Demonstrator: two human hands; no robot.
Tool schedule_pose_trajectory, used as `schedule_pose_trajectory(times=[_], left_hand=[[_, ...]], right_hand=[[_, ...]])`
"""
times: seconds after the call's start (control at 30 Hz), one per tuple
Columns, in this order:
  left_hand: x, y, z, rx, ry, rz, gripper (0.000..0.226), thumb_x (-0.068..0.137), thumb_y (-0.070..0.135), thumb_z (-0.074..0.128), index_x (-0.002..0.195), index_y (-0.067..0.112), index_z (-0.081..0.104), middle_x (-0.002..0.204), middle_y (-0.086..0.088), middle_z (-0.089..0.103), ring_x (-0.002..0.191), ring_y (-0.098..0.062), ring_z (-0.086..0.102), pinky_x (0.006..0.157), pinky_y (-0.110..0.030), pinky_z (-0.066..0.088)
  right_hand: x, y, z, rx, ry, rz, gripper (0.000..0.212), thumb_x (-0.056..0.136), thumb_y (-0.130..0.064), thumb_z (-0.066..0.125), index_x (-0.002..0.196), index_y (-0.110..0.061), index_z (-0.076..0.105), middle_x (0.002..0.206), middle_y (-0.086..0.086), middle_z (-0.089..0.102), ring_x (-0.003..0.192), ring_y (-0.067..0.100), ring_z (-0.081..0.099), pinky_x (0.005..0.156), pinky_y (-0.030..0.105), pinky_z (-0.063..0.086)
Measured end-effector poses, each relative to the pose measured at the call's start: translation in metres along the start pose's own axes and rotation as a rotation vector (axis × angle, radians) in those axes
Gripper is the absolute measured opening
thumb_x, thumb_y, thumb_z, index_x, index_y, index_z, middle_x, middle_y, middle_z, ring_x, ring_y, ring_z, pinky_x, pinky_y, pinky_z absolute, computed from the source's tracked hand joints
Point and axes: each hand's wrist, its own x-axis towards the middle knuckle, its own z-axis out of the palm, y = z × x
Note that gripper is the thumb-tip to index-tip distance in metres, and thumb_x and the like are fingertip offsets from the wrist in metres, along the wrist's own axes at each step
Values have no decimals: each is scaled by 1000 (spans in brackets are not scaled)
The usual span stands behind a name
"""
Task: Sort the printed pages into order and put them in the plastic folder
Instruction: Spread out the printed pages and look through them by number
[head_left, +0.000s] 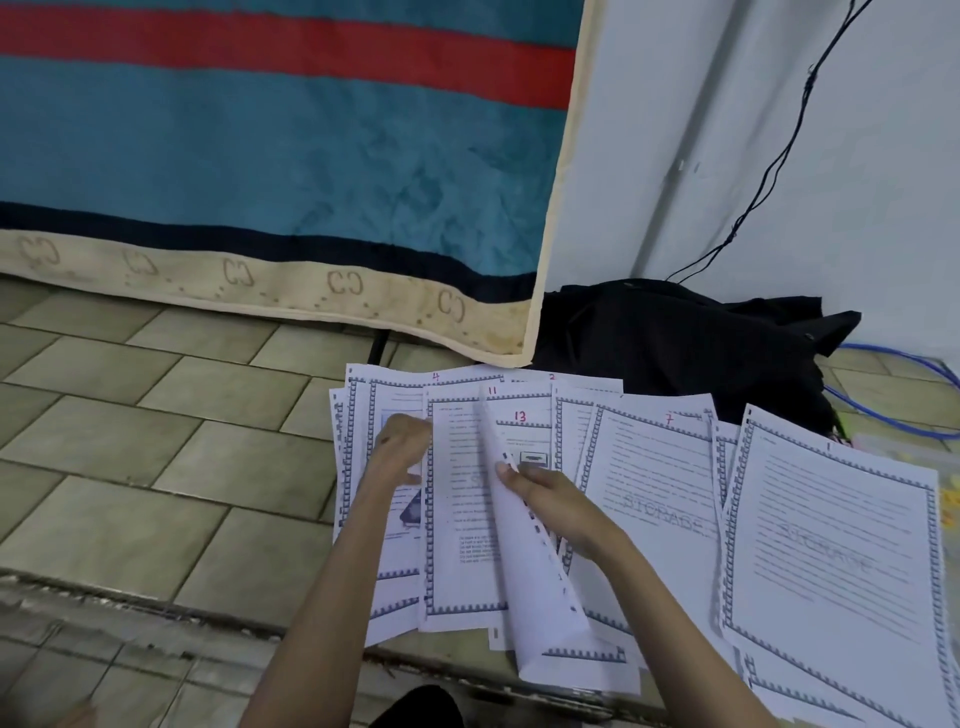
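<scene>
Several printed pages with patterned borders and red handwritten numbers lie fanned across the tiled floor. Page 7 (654, 499) sits in the middle and a larger sheet with a "STORAGE" watermark (836, 551) lies at the right. My right hand (550, 499) pinches the edge of one sheet (524, 561) and lifts it on its side, uncovering page 13 (524, 431). My left hand (400, 452) grips the left edge of the page marked 11 (457, 514). A clear plastic folder (904, 447) seems to lie under the pages at the far right, mostly hidden.
A blue and red blanket with a cream hem (260, 156) hangs down behind the pages. Black cloth (685, 343) is heaped by the white wall, with a black cable (779, 156) and blue cables (904, 410) beside it. A rough concrete step (130, 623) runs along the front.
</scene>
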Motion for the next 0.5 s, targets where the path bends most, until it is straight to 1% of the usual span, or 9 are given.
schedule_pose_trajectory(times=[0.03,0.1,0.17,0.2,0.23,0.27,0.33,0.4,0.5], left_hand=[[3,-5,0,17,2,12,18,93,13,52,81,1,55,87,-12,56,76,-19,52,81,-42,53],[2,-9,0,42,16,38,31,93,11,52,64,11,41,80,-11,51,70,-20,50,72,-36,52],[-3,-12,0,-20,-10,11,29,93,11,55,66,12,44,80,-12,54,70,-22,53,61,-29,49],[-3,-14,0,-52,-39,-1,23,92,12,56,71,9,50,82,-13,57,72,-24,54,59,-28,48],[-3,-17,0,-58,-71,-9,16,92,14,57,78,7,55,85,-14,58,75,-25,55,61,-28,49],[-5,-20,0,-72,-97,-8,12,92,16,57,86,5,58,87,-14,61,76,-25,57,63,-29,50],[-6,-26,-2,-144,-150,-14,19,94,19,55,101,3,59,92,-15,65,79,-26,61,70,-34,54],[-5,-30,-4,-237,-223,-31,24,97,21,50,109,2,58,95,-14,68,81,-26,64,72,-36,55],[-7,-34,-8,-332,-292,-24,24,98,10,46,114,-3,56,95,-14,66,82,-23,64,64,-30,58]], right_hand=[[-1,2,3,-47,-8,-21,42,96,-48,42,114,-13,60,101,-5,55,95,12,53,87,24,37],[0,4,12,-141,48,-46,36,96,-47,41,79,-16,51,76,-2,44,71,10,46,70,25,34],[3,7,20,-188,95,-105,45,96,-44,46,60,-17,37,65,-4,36,59,8,39,63,26,32],[5,7,23,-198,93,-135,42,95,-45,47,59,-23,44,68,-7,41,63,6,43,69,27,37],[7,10,26,-219,83,-156,32,93,-50,47,70,-30,58,81,-7,52,79,6,51,82,30,41],[8,11,29,-261,66,-153,32,91,-54,47,92,-30,68,103,-3,57,102,11,52,98,32,38],[10,13,33,-364,119,-114,50,89,-56,48,122,-21,61,132,4,46,127,22,39,110,32,28],[13,17,40,-468,175,-112,54,90,-55,47,129,-18,55,136,4,40,128,27,34,106,33,29],[14,17,45,-540,191,-105,57,93,-56,40,135,-18,49,136,4,37,127,30,30,105,38,30]])
